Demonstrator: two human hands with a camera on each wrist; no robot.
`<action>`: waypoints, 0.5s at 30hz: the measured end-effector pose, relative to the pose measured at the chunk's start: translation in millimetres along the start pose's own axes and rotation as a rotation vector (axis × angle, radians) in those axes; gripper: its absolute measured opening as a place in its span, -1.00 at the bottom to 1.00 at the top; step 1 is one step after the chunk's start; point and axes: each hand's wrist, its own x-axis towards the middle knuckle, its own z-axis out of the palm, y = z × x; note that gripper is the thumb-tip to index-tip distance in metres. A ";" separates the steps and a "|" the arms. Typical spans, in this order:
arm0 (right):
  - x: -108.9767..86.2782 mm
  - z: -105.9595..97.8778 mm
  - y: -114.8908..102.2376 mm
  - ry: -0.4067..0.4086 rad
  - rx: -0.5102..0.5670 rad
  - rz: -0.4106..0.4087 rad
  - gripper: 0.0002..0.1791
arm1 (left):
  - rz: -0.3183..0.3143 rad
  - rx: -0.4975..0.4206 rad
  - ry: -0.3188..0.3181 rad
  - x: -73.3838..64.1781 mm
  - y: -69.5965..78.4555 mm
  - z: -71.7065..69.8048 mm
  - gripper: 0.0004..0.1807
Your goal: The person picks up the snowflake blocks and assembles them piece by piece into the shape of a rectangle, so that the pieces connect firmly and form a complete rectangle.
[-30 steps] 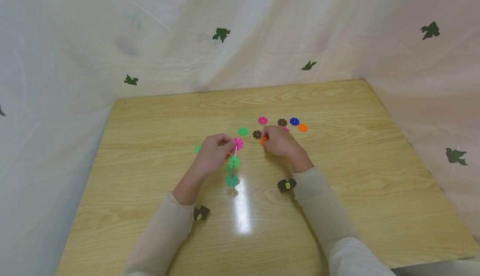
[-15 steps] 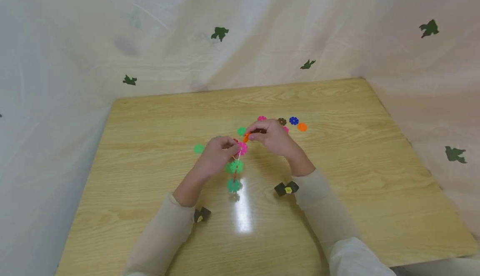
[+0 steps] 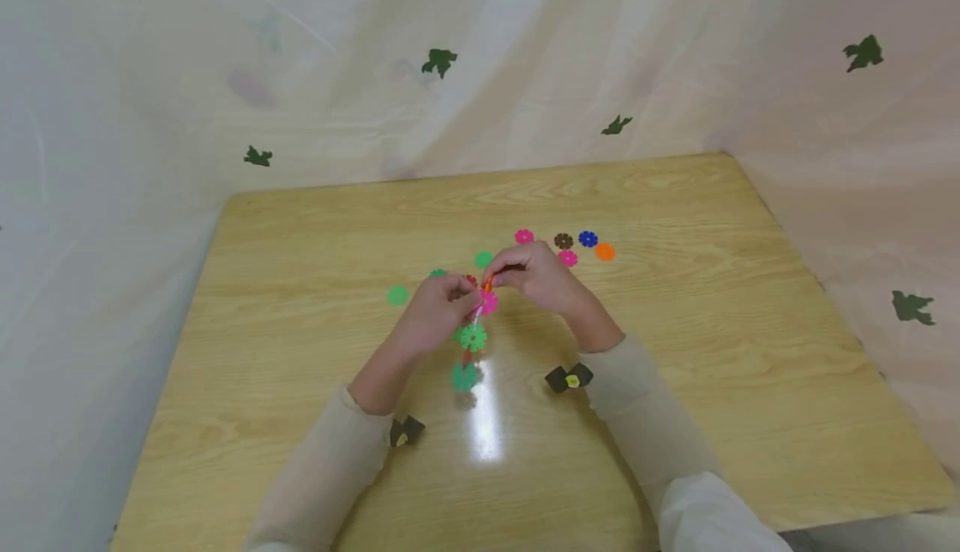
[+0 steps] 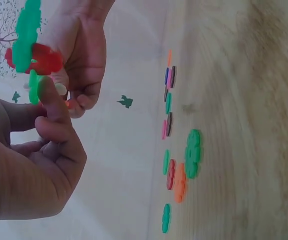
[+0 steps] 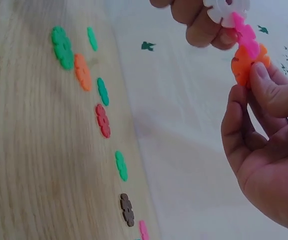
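Note:
My left hand (image 3: 433,314) pinches a chain of notched plastic snowflake discs above the table. From its upper end the chain runs through a pink disc (image 5: 247,37), a white disc (image 5: 227,11), a green disc (image 3: 472,338), a red disc (image 4: 48,60) and a teal-green disc (image 3: 465,378) that hangs lowest. Between thumb and fingers, my right hand (image 3: 543,281) pinches an orange disc (image 5: 241,65). The orange disc's edge meets the pink disc; how deep the slots sit in each other is hard to tell.
Loose discs lie flat on the wooden table (image 3: 712,327) beyond my hands: blue (image 3: 588,238), orange (image 3: 604,252), brown (image 3: 563,241), pink (image 3: 524,237) and green (image 3: 397,295), among others. A pale curtain (image 3: 337,77) with dark bird shapes hangs behind the table.
My right hand has picked up the orange disc from the table and carried it left to the pink disc. My left hand with the chain has shifted slightly right.

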 end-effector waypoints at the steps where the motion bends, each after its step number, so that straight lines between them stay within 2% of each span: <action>1: 0.7 0.9 -0.1 -0.005 0.006 -0.006 -0.91 | -0.006 0.000 0.008 -0.4 0.4 0.0 -0.83; 4: 1.9 1.0 -1.1 -0.013 0.011 -0.008 -0.90 | -0.023 -0.010 0.028 -1.7 2.2 -0.2 -0.84; 7: 2.7 -4.4 0.4 -0.012 0.016 0.034 -0.78 | -0.030 -0.051 0.046 -1.8 4.0 -1.0 -0.82; 9: 4.3 -10.7 8.0 0.014 -0.008 0.093 -0.69 | -0.025 -0.087 0.045 -1.3 3.8 -1.9 -0.82; 11: 5.3 -17.0 19.3 0.048 -0.104 0.178 -0.62 | -0.029 -0.121 0.031 -1.2 3.3 -2.5 -0.82; 15: 6.6 -20.8 43.7 0.070 -0.408 0.372 -0.58 | -0.056 -0.184 -0.008 -3.3 3.7 -2.9 -0.84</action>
